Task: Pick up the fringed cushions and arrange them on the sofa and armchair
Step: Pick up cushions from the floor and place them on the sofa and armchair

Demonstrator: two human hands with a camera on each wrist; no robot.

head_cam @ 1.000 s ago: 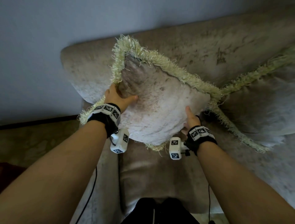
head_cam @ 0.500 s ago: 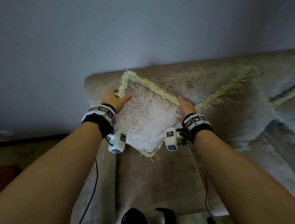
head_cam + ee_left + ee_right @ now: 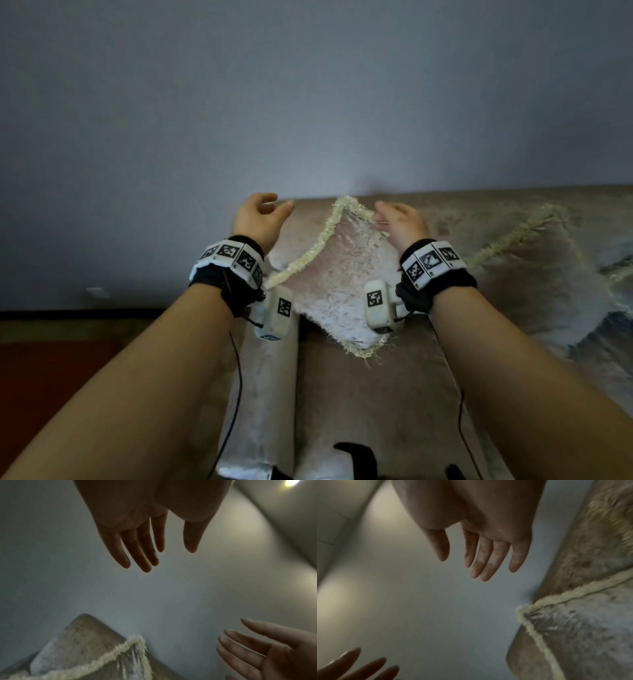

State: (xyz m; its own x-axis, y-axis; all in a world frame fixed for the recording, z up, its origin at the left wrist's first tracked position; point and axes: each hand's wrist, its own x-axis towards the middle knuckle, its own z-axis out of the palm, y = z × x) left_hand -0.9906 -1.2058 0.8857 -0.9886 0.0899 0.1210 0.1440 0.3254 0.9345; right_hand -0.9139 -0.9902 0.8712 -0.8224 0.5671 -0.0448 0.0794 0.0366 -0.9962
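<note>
Now both your hands empty: left hand (image 3: pixel 259 219) and right hand (image 3: pixel 400 222) spread wide, flanking cushion (image 3: pixel 337 274) top corner. Cushion stands diamond-wise at frame centre against sofa (image 3: pixel 370 394) back, long axis vertical. Right hand nearer; second cushion (image 3: pixel 534 274) right of frame.

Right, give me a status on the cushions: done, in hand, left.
Done: one fringed cushion stands on a corner in the sofa's end, against the backrest; a second cushion leans to its right. In hand: nothing. The left hand and right hand are open beside the first cushion's top corner, gripping nothing. Left: the armchair is not in view, so its cushions cannot be checked.
</note>
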